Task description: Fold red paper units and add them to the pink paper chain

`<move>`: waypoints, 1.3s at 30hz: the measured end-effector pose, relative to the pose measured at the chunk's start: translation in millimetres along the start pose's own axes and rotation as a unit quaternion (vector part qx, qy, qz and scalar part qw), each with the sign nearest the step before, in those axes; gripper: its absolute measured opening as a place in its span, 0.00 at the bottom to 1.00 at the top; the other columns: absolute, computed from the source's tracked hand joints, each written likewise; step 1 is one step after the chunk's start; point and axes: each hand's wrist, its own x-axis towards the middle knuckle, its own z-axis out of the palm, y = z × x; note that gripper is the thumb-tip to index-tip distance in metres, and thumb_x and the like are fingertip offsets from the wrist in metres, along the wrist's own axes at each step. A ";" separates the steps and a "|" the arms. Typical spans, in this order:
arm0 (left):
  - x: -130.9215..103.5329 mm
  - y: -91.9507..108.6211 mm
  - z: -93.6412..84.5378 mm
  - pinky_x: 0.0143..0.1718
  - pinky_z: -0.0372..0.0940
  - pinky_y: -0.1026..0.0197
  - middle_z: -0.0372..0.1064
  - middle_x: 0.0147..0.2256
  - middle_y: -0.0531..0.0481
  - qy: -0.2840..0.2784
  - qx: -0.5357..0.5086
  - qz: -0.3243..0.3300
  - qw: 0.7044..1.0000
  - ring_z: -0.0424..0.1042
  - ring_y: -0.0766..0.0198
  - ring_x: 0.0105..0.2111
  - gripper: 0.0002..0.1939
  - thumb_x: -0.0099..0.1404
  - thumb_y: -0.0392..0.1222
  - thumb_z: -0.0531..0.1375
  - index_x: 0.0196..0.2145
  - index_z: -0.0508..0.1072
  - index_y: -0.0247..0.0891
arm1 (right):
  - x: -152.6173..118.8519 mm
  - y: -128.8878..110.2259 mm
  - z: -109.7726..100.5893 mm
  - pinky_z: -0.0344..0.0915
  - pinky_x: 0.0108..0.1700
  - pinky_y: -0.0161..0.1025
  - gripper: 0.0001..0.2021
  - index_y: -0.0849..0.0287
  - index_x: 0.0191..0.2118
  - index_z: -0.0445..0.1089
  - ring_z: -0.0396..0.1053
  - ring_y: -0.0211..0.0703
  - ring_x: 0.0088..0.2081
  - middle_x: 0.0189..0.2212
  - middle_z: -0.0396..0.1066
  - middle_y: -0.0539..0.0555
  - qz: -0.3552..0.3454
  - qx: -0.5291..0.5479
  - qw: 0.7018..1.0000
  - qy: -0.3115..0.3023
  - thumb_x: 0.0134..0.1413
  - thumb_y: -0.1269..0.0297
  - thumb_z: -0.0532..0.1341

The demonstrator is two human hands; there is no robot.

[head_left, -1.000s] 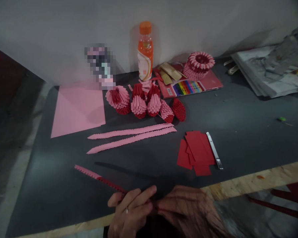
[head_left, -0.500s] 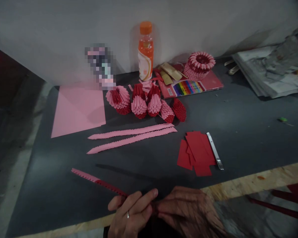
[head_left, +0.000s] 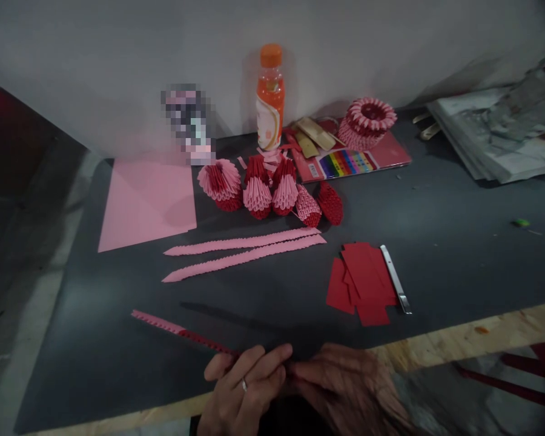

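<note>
A long strip of interlocked folded paper (head_left: 181, 332), pink at its far end and red nearer me, slants up and left out of my left hand (head_left: 249, 387). That hand wears a ring and is closed round the strip's red part. My right hand (head_left: 349, 381) is pinched against the left fingertips, where the strip's near end is hidden. What the right fingers hold is dark and cannot be made out. Beyond the hands lie two pink folded-paper strips (head_left: 245, 257). A stack of red paper rectangles (head_left: 366, 281) and a slim silver cutter (head_left: 396, 280) lie to the right.
Several red-and-pink folded-paper pieces (head_left: 257, 192) stand mid-table, with pink sheets (head_left: 149, 206) to their left. Behind are an orange drink bottle (head_left: 270, 100), a paper pack (head_left: 381, 157) bearing a round paper piece (head_left: 367, 124), and newspapers (head_left: 472, 133). A wooden edge (head_left: 458, 330) borders the table.
The view has shifted slightly, so the table items sit a little farther right. My left fingertips have come closer to the right ones. The left hand keeps its hold on the strip.
</note>
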 end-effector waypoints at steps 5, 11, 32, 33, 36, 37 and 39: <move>13.4 3.9 -7.2 0.44 0.70 0.48 1.00 0.51 0.68 0.001 -0.015 0.012 1.000 0.93 0.62 0.38 0.14 0.82 0.33 0.66 0.51 0.83 0.56 | 3.4 -1.6 -13.2 0.73 0.23 0.29 0.14 0.47 0.38 0.80 0.80 0.34 0.20 0.26 0.84 0.41 -0.044 -0.018 0.998 -0.044 0.74 0.76 0.66; 44.3 28.6 -9.1 0.46 0.67 0.48 1.00 0.44 0.61 0.035 -0.014 -0.064 0.997 0.93 0.61 0.37 0.15 0.87 0.30 0.61 0.47 0.81 0.50 | 0.0 -0.2 -6.5 0.74 0.27 0.28 0.16 0.50 0.39 0.86 0.78 0.33 0.20 0.29 0.88 0.43 -0.042 -0.067 0.996 -0.028 0.68 0.80 0.65; 64.7 12.3 -7.0 0.49 0.83 0.50 1.00 0.44 0.51 0.068 -0.031 -0.068 0.995 0.94 0.58 0.38 0.13 0.86 0.30 0.65 0.55 0.89 0.42 | 7.3 25.4 12.3 0.79 0.36 0.33 0.14 0.45 0.36 0.95 0.88 0.44 0.31 0.29 0.92 0.50 0.282 0.175 0.943 -0.001 0.70 0.47 0.75; 65.3 11.7 -7.5 0.50 0.83 0.50 1.00 0.44 0.51 0.070 -0.033 -0.069 0.995 0.94 0.58 0.38 0.13 0.86 0.31 0.64 0.55 0.89 0.43 | 6.8 26.4 12.9 0.77 0.36 0.34 0.14 0.45 0.36 0.95 0.87 0.44 0.31 0.28 0.92 0.50 0.286 0.182 0.941 -0.009 0.70 0.47 0.75; 67.1 12.6 -8.3 0.51 0.84 0.50 1.00 0.44 0.53 0.072 -0.042 -0.082 0.993 0.94 0.59 0.38 0.13 0.88 0.34 0.63 0.55 0.89 0.45 | 5.0 29.1 11.7 0.75 0.35 0.35 0.14 0.48 0.34 0.94 0.84 0.44 0.30 0.27 0.90 0.51 0.294 0.206 0.933 -0.025 0.67 0.47 0.76; 68.1 13.5 -8.2 0.51 0.84 0.51 1.00 0.43 0.54 0.074 -0.038 -0.083 0.993 0.94 0.59 0.38 0.13 0.89 0.35 0.63 0.55 0.89 0.46 | 4.9 29.8 10.3 0.74 0.34 0.35 0.14 0.49 0.34 0.94 0.83 0.44 0.29 0.27 0.90 0.52 0.299 0.213 0.930 -0.026 0.66 0.47 0.76; 70.7 15.4 -7.5 0.49 0.84 0.52 1.00 0.43 0.55 0.077 -0.031 -0.076 0.994 0.93 0.59 0.37 0.13 0.89 0.36 0.63 0.54 0.89 0.46 | 5.9 30.9 7.1 0.74 0.34 0.36 0.14 0.50 0.33 0.94 0.82 0.44 0.28 0.26 0.90 0.53 0.308 0.221 0.925 -0.028 0.64 0.48 0.77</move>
